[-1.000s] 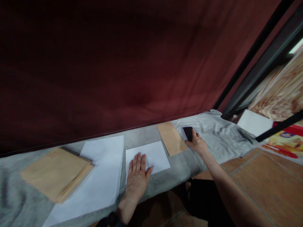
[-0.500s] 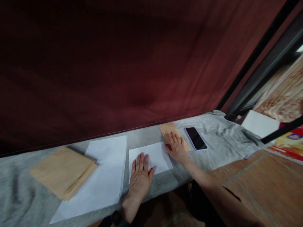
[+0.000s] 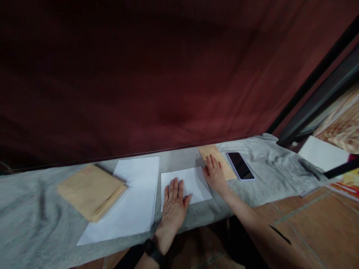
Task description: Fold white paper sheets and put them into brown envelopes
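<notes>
My left hand (image 3: 174,207) lies flat on a white sheet of paper (image 3: 198,186), probably folded, its fingers stretched out and a dark band on the wrist. My right hand (image 3: 215,175) rests on a single brown envelope (image 3: 209,149), fingers extended, its thumb side near the sheet's right edge. To the left, larger white paper sheets (image 3: 137,201) lie in a stack. A pile of brown envelopes (image 3: 89,186) overlaps their left part.
A phone (image 3: 240,165) in a pale purple case lies right of the single envelope. Grey cloth (image 3: 269,168) covers the narrow surface. Behind it hangs a dark red curtain (image 3: 168,93); dark metal bars (image 3: 316,78) stand at right. Tiled floor (image 3: 303,216) shows below.
The view has turned slightly left, so everything appears further right. My left hand stays flat on the paper; my right hand remains on the envelope with its fingers slightly shifted.
</notes>
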A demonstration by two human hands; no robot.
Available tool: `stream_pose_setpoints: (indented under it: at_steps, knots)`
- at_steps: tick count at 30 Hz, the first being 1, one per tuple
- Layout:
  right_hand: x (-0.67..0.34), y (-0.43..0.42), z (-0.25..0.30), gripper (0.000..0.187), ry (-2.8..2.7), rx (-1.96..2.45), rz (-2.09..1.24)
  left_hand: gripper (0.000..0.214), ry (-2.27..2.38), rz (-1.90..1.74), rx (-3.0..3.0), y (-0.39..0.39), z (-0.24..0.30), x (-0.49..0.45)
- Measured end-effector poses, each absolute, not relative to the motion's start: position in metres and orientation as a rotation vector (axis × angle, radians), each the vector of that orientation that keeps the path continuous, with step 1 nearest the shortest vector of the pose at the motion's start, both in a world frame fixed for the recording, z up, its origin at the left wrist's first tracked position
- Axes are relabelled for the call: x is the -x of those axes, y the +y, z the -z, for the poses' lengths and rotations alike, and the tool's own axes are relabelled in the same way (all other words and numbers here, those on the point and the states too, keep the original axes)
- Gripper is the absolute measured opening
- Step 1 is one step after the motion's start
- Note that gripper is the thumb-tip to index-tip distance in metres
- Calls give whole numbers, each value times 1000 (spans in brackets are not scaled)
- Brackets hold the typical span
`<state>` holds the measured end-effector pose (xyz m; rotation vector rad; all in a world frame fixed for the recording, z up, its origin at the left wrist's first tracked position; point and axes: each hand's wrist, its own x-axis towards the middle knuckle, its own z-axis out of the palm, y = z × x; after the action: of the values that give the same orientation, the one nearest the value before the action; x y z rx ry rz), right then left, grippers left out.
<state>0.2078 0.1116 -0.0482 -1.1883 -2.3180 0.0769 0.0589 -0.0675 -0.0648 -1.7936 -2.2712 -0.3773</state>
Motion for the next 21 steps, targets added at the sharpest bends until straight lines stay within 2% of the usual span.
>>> stream_pose_setpoints:
  at_steps: [4,7,21]
  knots:
    - [-191,71,48,53,-2420,816,-347,59,-2272,430,1759,-64,60,-66]
    - [-182,42,47,52,-2557,626,-414,58,-2285,406,1762,-60,58,-69]
    - [-191,44,71,55,-2530,861,63,58,-2487,336,1539,-62,64,-49]
